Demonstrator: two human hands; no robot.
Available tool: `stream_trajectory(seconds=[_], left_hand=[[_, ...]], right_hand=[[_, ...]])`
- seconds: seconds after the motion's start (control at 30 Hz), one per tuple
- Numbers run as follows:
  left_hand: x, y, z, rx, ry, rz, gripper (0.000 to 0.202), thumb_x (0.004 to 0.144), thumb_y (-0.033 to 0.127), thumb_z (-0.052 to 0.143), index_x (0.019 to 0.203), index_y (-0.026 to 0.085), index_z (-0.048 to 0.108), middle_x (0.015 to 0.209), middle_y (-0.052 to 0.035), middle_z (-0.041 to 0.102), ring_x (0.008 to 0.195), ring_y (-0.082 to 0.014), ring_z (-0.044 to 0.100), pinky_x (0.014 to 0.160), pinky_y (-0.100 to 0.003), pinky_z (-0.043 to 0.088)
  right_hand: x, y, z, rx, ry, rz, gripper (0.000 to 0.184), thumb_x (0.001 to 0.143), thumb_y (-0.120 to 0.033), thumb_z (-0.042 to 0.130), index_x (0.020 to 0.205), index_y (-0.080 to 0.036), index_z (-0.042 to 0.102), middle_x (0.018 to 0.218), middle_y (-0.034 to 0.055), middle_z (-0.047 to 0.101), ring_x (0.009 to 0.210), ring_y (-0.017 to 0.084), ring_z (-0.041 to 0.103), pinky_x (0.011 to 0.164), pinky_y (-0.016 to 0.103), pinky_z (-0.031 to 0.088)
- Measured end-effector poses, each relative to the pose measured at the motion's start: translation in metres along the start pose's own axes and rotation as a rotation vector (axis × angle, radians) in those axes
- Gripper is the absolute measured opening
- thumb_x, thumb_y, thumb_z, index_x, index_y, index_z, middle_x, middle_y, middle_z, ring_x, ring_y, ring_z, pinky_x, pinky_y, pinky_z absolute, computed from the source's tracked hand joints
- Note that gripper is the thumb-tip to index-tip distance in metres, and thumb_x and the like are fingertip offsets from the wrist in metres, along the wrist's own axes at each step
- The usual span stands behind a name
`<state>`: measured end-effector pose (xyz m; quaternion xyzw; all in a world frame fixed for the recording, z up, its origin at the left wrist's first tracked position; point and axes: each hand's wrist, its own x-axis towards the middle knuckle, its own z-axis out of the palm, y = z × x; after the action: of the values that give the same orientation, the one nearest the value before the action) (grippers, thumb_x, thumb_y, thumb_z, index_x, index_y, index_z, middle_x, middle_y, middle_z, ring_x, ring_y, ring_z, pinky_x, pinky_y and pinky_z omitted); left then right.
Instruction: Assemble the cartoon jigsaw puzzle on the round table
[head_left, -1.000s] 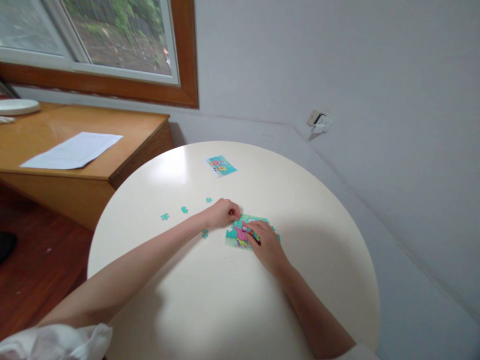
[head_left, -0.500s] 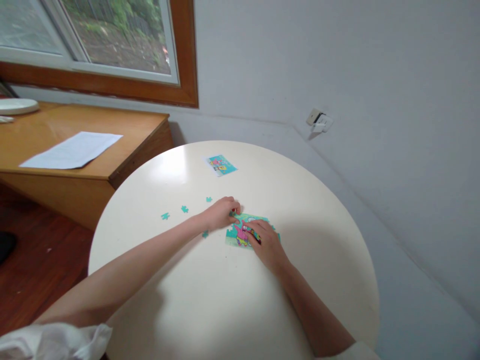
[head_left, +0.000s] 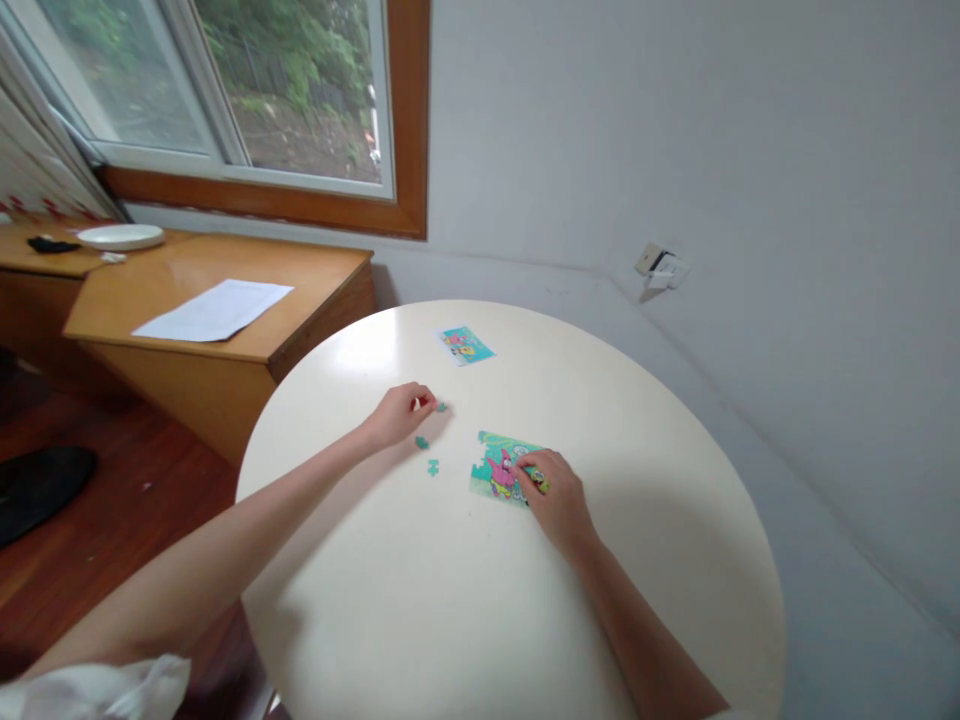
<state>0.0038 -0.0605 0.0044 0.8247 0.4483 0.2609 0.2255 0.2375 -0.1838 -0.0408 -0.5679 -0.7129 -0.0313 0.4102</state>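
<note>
My left hand (head_left: 401,412) reaches over the table's middle. Its thumb and forefinger are pinched at a small teal puzzle piece (head_left: 442,407). Just below that hand lies another loose puzzle piece (head_left: 421,442), and a lighter teal piece (head_left: 433,467) is flat on the table nearby. My right hand (head_left: 555,492) rests on the right part of a partly assembled jigsaw puzzle (head_left: 501,472), thumb and fingers bent against it and covering some of it. The puzzle shows a pink starfish figure, and its left edge has open notches.
A small picture card (head_left: 466,346) with cartoon figures lies toward the far edge of the round white table (head_left: 480,600). To the left, a wooden desk (head_left: 322,262) bears a white paper sheet (head_left: 214,311) and a round white object (head_left: 120,237). A wall socket (head_left: 660,267) is behind.
My left hand has moved away from the puzzle's upper left edge, leftward to a loose piece. The right hand stays on the puzzle. The camera view has turned left.
</note>
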Motion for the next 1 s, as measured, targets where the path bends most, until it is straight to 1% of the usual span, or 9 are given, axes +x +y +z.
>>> stream_trajectory(seconds=[0.13,0.23,0.37,0.47,0.57,0.67,0.83,0.9,1.0], left_hand=[[-0.023,-0.024,-0.023,0.036,0.039,-0.054,0.021,0.076,0.031,0.046,0.070,0.016,0.059,0.064,-0.0009,0.059,0.057,-0.0128,0.048,0.058,-0.024,0.038],[-0.039,-0.036,-0.034,0.052,0.088,-0.093,0.022,0.075,0.034,0.046,0.070,0.017,0.059,0.064,-0.0012,0.059,0.056,-0.0128,0.048,0.057,-0.024,0.038],[-0.052,-0.046,-0.043,0.068,0.142,-0.149,0.021,0.073,0.034,0.047,0.069,0.017,0.059,0.065,-0.0014,0.060,0.056,-0.0130,0.049,0.057,-0.024,0.038],[-0.055,-0.050,-0.045,0.070,0.170,-0.161,0.020,0.073,0.033,0.048,0.068,0.018,0.059,0.063,-0.0008,0.059,0.056,-0.0132,0.049,0.056,-0.024,0.039],[-0.057,-0.047,-0.042,0.049,0.168,-0.154,0.020,0.072,0.034,0.049,0.068,0.018,0.060,0.064,-0.0006,0.059,0.056,-0.0130,0.049,0.056,-0.024,0.039],[-0.057,-0.038,-0.036,0.027,0.131,-0.132,0.017,0.071,0.032,0.051,0.067,0.018,0.061,0.067,-0.0011,0.060,0.058,-0.0130,0.050,0.057,-0.024,0.040],[-0.058,-0.018,-0.014,0.023,-0.030,-0.048,0.017,0.070,0.031,0.059,0.075,0.017,0.066,0.077,-0.0037,0.063,0.066,-0.0149,0.054,0.062,-0.025,0.043],[-0.058,-0.011,-0.003,0.030,-0.117,-0.015,0.020,0.071,0.033,0.061,0.082,0.018,0.068,0.082,-0.0046,0.062,0.069,-0.0152,0.055,0.066,-0.025,0.043],[-0.058,-0.004,0.012,0.062,-0.191,-0.003,0.025,0.070,0.032,0.065,0.090,0.017,0.067,0.084,-0.0048,0.061,0.072,-0.0160,0.057,0.070,-0.025,0.044]], right_hand=[[-0.001,-0.001,-0.002,-0.047,0.055,0.000,0.016,0.080,-0.026,0.049,0.065,-0.021,0.052,0.063,0.0019,0.060,0.062,0.016,0.056,0.062,0.028,0.043],[-0.003,0.000,-0.003,-0.052,0.052,0.043,0.012,0.075,-0.025,0.051,0.063,-0.021,0.050,0.057,-0.0004,0.058,0.055,0.015,0.054,0.057,0.026,0.041],[-0.005,0.000,-0.004,0.011,0.018,0.153,0.013,0.074,-0.027,0.050,0.062,-0.022,0.047,0.051,-0.0033,0.055,0.049,0.013,0.052,0.052,0.022,0.040],[-0.005,0.000,-0.006,-0.001,0.014,0.136,0.018,0.075,-0.026,0.047,0.058,-0.022,0.042,0.049,-0.0040,0.051,0.046,0.011,0.049,0.049,0.021,0.037],[-0.004,0.001,-0.008,-0.043,0.031,0.055,0.021,0.075,-0.023,0.044,0.055,-0.022,0.037,0.047,-0.0043,0.045,0.044,0.010,0.044,0.049,0.021,0.034],[-0.003,0.003,-0.009,-0.073,0.048,-0.005,0.021,0.074,-0.021,0.043,0.054,-0.022,0.036,0.048,-0.0043,0.042,0.046,0.011,0.042,0.050,0.022,0.033],[-0.003,0.007,-0.009,-0.074,0.080,-0.025,0.018,0.072,-0.020,0.044,0.056,-0.022,0.036,0.050,-0.0037,0.043,0.050,0.012,0.043,0.052,0.023,0.034],[-0.004,0.008,-0.009,-0.062,0.093,-0.015,0.017,0.072,-0.019,0.044,0.057,-0.022,0.037,0.053,-0.0034,0.044,0.051,0.012,0.044,0.052,0.023,0.035],[-0.004,0.009,-0.009,-0.046,0.101,-0.008,0.018,0.073,-0.019,0.046,0.057,-0.022,0.037,0.054,-0.0031,0.045,0.052,0.012,0.044,0.053,0.024,0.036]])
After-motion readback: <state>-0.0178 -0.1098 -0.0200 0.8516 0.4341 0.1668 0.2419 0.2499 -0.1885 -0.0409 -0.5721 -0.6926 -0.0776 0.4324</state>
